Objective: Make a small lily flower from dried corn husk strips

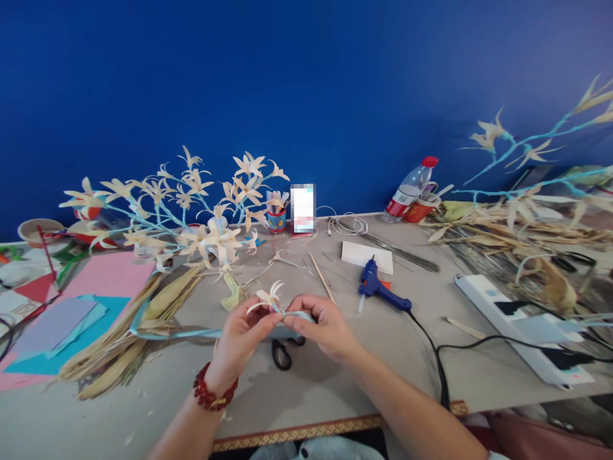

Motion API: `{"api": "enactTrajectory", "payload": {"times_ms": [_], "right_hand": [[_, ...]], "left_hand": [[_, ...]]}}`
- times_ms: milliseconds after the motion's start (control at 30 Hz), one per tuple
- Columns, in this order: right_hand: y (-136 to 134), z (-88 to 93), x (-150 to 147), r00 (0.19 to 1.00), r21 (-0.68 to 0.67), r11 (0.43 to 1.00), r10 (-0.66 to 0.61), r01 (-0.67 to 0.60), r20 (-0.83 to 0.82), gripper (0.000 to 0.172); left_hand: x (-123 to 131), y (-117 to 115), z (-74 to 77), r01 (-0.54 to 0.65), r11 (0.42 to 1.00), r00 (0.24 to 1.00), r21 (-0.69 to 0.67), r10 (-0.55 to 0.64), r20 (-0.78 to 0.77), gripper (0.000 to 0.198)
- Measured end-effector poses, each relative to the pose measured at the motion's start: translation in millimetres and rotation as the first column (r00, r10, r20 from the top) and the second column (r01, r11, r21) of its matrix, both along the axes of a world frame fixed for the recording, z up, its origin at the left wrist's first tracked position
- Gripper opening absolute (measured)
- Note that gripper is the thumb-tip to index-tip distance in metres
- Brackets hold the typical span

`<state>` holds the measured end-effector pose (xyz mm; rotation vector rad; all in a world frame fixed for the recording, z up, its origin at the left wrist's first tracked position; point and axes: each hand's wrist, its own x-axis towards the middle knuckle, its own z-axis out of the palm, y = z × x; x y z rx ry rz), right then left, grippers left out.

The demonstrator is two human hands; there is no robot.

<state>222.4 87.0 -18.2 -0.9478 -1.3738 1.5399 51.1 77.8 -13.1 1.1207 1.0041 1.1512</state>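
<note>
My left hand (pixel 248 331) pinches a small cream-petalled handmade flower (pixel 269 298) near its base. Beside it, my right hand (pixel 322 324) grips a light blue paper strip (pixel 297 314) that meets the flower's base between my fingertips. Both hands are close together above the table. A pale blue length of tape (pixel 191 334) runs out to the left from behind my left wrist. Under my hands lie scissors (pixel 282 355), only their black handles showing. To the right rests a blue glue gun (pixel 383 287) with its cord trailing towards the front edge.
Finished flower branches (pixel 191 204) stand at back left, above dried husks (pixel 167 300) and coloured paper (pixel 110 275). A phone (pixel 302 209) leans near the wall. Towards the right are a plastic bottle (pixel 407 191), wires (pixel 402 251), a power strip (pixel 498 319) and more flower branches (pixel 522 142).
</note>
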Motion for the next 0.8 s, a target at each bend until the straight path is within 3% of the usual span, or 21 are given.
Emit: {"api": "enactTrajectory", "payload": {"times_ms": [167, 400, 667, 800], "right_hand": [[1.4, -4.1, -1.6, 0.995, -0.133, 0.989, 0.050, -0.061, -0.087, 0.035], [3.5, -7.0, -0.9, 0.982, -0.210, 0.970, 0.088, -0.123, -0.167, 0.033], [1.8, -2.8, -1.0, 0.994, -0.129, 0.990, 0.037, -0.050, -0.103, 0.035], [-1.2, 1.5, -0.6, 1.000, 0.010, 1.000, -0.001, 0.001, -0.013, 0.032]], "left_hand": [[-2.5, -0.7, 4.7, 0.037, 0.999, 0.999, -0.006, -0.037, 0.004, 0.014], [-4.6, -1.4, 5.0, 0.063, 0.998, 0.998, 0.015, -0.063, -0.017, 0.013], [-3.5, -1.1, 7.8, 0.034, 0.997, 0.999, 0.066, -0.032, -0.036, 0.013], [-3.2, -1.5, -0.7, 0.018, 1.000, 1.000, 0.015, -0.018, 0.014, 0.013]]}}
